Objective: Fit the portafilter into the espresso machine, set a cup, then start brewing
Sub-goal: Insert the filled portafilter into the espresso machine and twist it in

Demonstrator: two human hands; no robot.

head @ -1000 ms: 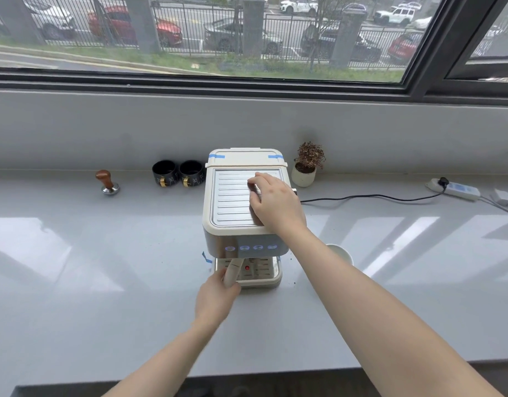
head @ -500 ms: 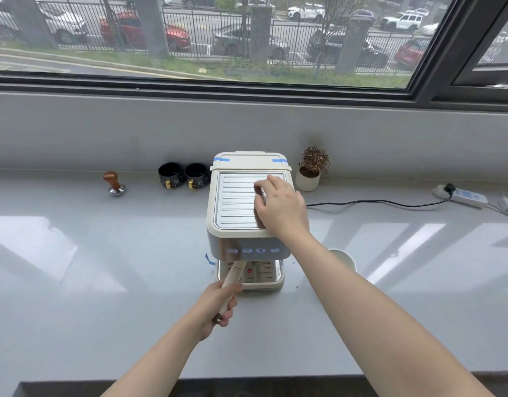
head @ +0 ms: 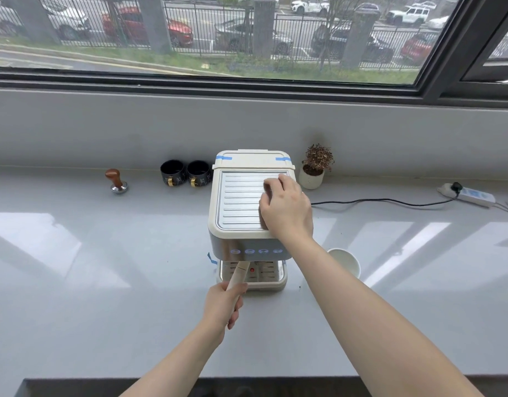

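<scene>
your left hand (head: pixel 222 303) is wrapped around the near end of the portafilter handle (head: pixel 238 275), fingers curled shut on it, thumb side up. the cream handle runs up and away from your fist, tilted a little to the right, and its far end disappears under the front of the espresso machine (head: pixel 251 204); the basket end is hidden beneath the machine body, so you cannot tell from here whether it is seated. the handle crosses over the left part of the drip tray (head: pixel 280 277), where a small red dot shows.

your right hand (head: pixel 285 209) lies palm down on the right side of the ribbed metal top of the machine, fingers close together and bent slightly, pressing flat and gripping nothing. your forearm passes over the front right corner of the machine.

the white cup (head: pixel 344 260) stands on the counter (head: pixel 75 282) just right of the machine, partly hidden by your right forearm, well clear of the drip tray and not under the spouts. four lit buttons (head: pixel 255 251) sit in a row on the front panel, above the handle.

at the back, two dark cups (head: pixel 185 173) sit left of the machine, a tamper (head: pixel 116 181) further left, a small potted plant (head: pixel 314 167) to the right, and a power strip (head: pixel 466 193) far right with a cable running to the machine.
</scene>
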